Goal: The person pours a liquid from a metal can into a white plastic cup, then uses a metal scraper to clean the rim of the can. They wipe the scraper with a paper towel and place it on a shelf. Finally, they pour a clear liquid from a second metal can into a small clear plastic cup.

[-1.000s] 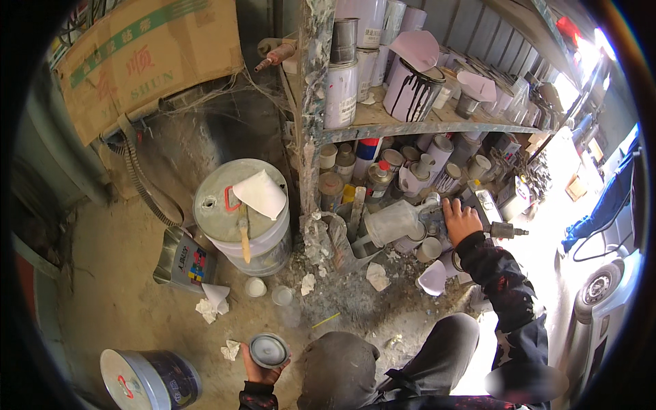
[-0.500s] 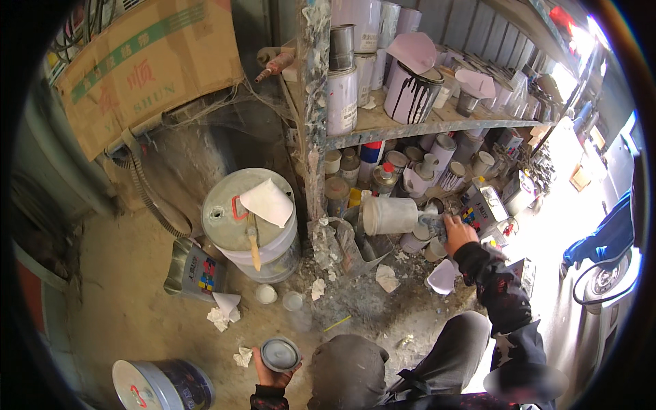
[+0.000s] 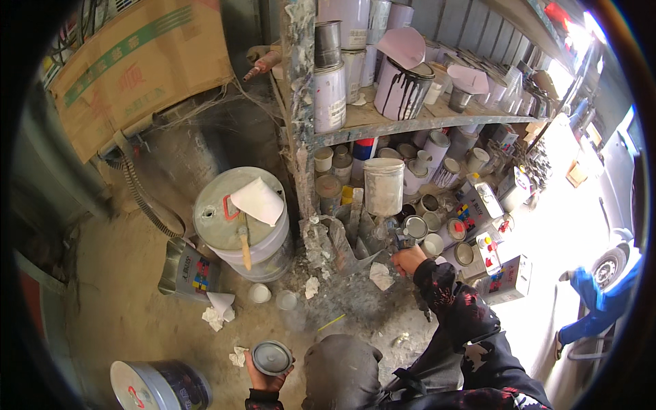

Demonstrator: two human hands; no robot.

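My right hand [image 3: 408, 260] is closed around a spray gun [image 3: 391, 234], partly hidden by my fingers. On top of the gun its whitish cup [image 3: 384, 188] stands upright, its mouth upward, in front of the lower shelf's cans. My left hand [image 3: 263, 376], low in the view, holds a round grey lid [image 3: 272, 358] with a raised rim. The fingers curl around the lid's edge. Two small pale cups [image 3: 260, 293] stand on the floor beyond it.
A large drum [image 3: 236, 236] bears a brush [image 3: 244, 239] and a paper cone [image 3: 258, 200]. Paint cans [image 3: 403, 89] crowd the shelf, with metal tins [image 3: 506, 279] at the right. A paint pail [image 3: 160, 385] lies lower left. Someone in blue trousers [image 3: 594, 301] is at the far right.
The spray gun and cup have swung from lying sideways to upright, and my right hand has moved left and down. The left hand tilted the lid slightly. Blue trousers shifted lower at the right.
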